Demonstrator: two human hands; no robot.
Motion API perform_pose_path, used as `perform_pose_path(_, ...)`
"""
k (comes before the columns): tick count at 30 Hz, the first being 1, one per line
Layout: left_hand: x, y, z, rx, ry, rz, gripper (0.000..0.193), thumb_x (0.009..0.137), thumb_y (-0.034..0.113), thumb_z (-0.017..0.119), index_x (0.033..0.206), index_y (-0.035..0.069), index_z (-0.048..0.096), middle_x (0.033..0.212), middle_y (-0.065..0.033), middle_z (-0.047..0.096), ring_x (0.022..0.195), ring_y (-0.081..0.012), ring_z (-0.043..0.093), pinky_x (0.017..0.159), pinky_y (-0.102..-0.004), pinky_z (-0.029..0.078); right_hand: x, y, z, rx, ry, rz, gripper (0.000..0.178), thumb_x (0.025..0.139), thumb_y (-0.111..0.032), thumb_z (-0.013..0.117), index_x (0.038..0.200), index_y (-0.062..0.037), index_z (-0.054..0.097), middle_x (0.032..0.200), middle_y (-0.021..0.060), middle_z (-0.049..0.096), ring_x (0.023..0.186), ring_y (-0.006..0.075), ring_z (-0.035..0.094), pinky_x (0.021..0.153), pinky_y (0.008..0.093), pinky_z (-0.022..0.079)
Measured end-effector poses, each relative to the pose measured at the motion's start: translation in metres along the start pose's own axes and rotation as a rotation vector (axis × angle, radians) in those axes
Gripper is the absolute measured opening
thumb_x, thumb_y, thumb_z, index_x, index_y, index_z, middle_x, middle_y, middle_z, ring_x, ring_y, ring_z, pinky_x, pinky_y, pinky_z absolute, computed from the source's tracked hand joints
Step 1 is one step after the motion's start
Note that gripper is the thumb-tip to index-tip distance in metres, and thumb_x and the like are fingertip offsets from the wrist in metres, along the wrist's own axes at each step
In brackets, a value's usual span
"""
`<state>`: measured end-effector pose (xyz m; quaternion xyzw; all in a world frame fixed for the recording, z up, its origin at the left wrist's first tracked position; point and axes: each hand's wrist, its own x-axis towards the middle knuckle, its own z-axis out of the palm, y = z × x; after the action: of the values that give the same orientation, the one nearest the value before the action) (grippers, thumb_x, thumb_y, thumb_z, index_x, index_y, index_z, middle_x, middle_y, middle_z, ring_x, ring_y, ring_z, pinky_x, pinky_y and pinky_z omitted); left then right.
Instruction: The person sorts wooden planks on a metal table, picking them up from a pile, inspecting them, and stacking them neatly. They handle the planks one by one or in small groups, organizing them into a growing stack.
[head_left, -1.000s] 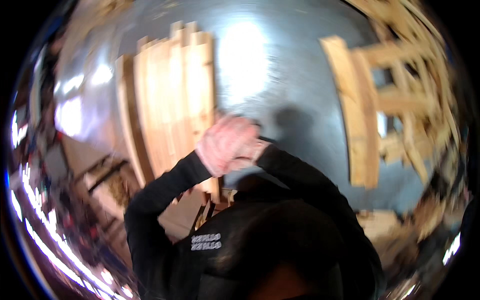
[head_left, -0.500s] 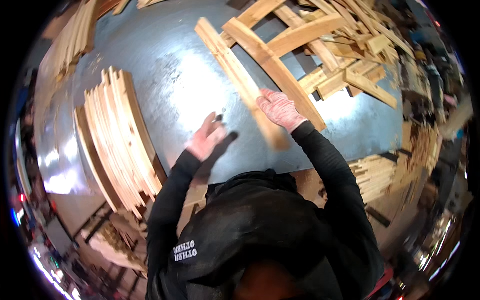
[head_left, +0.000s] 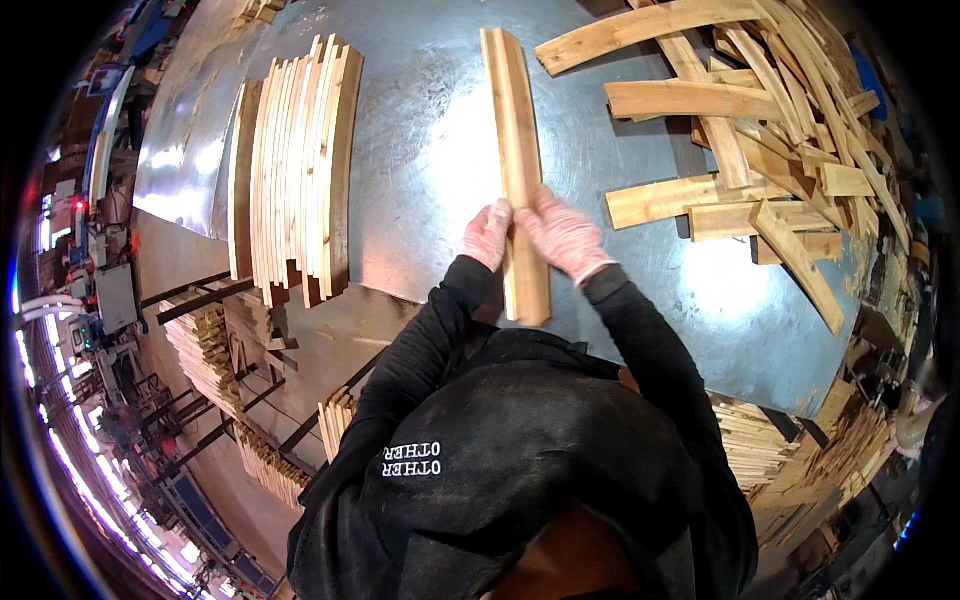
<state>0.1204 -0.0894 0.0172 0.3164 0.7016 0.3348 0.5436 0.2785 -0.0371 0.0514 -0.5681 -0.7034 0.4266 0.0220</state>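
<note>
A long wooden board (head_left: 520, 130), with a pale narrow edge beside a darker lengthwise face, points away from me over the metal-topped table (head_left: 420, 150). My left hand (head_left: 486, 235), in a pinkish-white knit glove, is closed on its left edge near the close end. On the opposite edge my right hand (head_left: 565, 238), gloved alike and slightly blurred, grips the board with the thumb side over its top. Both hands are at about the same height along the wood. Their fingertips underneath are hidden.
To the left stands a row of slats (head_left: 300, 170) set on edge side by side. A loose pile of curved boards (head_left: 700, 100) covers the table's right side. Stacked wood (head_left: 200, 350) sits below the table at the left, and more slats (head_left: 750, 440) lie at the lower right.
My left hand, apart from the wood before, has come onto the board's left edge. The board has turned from slanting to nearly straight ahead. My view has swung, shifting the table and piles.
</note>
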Motion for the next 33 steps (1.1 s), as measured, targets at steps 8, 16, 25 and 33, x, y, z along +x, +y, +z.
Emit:
perform_pose_path(8, 0.009, -0.039, -0.023, -0.147, 0.040, -0.032, 0.042, 0.086, 0.019, 0.072, 0.119, -0.003, 0.057, 0.091, -0.0061, 0.065, 0.082, -0.0119, 0.059, 0.075, -0.0265, 0.049, 0.136, 0.113, -0.114, 0.898, 0.533, 0.381, 0.049, 0.085, -0.043, 0.072, 0.108, -0.0026, 0.056, 0.088, 0.0131, 0.060, 0.081, 0.0272, 0.058, 0.069, 0.0429, 0.048)
perform_pose_path(16, -0.003, -0.020, -0.072, 0.518, 0.462, 0.117, 0.055, 0.084, 0.029, 0.069, 0.129, 0.004, 0.051, 0.107, -0.0198, 0.067, 0.099, -0.0343, 0.065, 0.084, -0.0432, 0.051, 0.109, 0.077, -0.091, 0.989, 0.758, 0.180, 0.063, 0.091, -0.046, 0.058, 0.126, 0.0068, 0.052, 0.101, 0.0131, 0.066, 0.082, 0.0212, 0.067, 0.066, 0.0321, 0.053)
perform_pose_path(25, 0.003, -0.004, -0.127, 0.942, 0.388, -0.143, 0.062, 0.082, 0.030, 0.070, 0.133, 0.006, 0.044, 0.124, -0.0206, 0.056, 0.112, -0.0376, 0.057, 0.090, -0.0490, 0.049, 0.009, 0.036, -0.008, 0.462, 0.590, -0.022, 0.039, 0.094, -0.031, 0.059, 0.115, 0.0024, 0.054, 0.099, 0.0144, 0.066, 0.087, 0.0253, 0.065, 0.076, 0.0371, 0.052)
perform_pose_path(33, 0.002, -0.054, -0.119, 0.287, 0.257, 0.175, 0.078, 0.082, 0.029, 0.070, 0.145, -0.001, 0.034, 0.144, -0.0252, 0.040, 0.130, -0.0368, 0.045, 0.108, -0.0382, 0.038, 0.048, -0.088, 0.110, 0.099, -0.051, -0.028, 0.064, 0.094, -0.052, 0.047, 0.136, -0.0031, 0.048, 0.114, 0.0248, 0.064, 0.105, 0.0412, 0.062, 0.088, 0.0466, 0.048)
